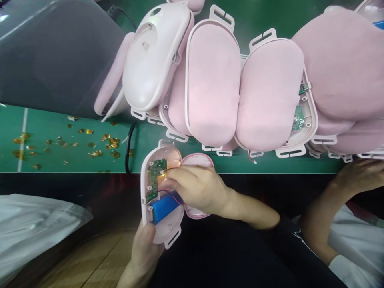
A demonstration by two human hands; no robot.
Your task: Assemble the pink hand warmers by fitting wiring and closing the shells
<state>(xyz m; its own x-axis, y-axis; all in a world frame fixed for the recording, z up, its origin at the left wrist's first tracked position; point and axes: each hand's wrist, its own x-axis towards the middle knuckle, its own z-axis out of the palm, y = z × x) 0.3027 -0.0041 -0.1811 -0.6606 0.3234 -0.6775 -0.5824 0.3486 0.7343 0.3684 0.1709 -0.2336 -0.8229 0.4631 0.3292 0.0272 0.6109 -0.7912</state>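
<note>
My left hand [145,250] grips the lower edge of an opened pink plastic casing [163,232], thumb on the rim. Inside the casing sit a green circuit board [156,178] and a blue battery pack [165,208] with thin red and dark wires. My right hand [201,188] reaches over the casing, its fingers drawn together beside the board near a small connector. What the fingertips hold is hidden. Behind that hand lies the casing's other pink half [196,214], spread open next to the first.
Several pink casings [213,84] are piled along the green table [231,163], some open with boards showing. A dark grey machine [57,60] stands at left, near a black cable [129,148] and scattered gold scraps [96,153]. Another person's arm [327,212] is at right.
</note>
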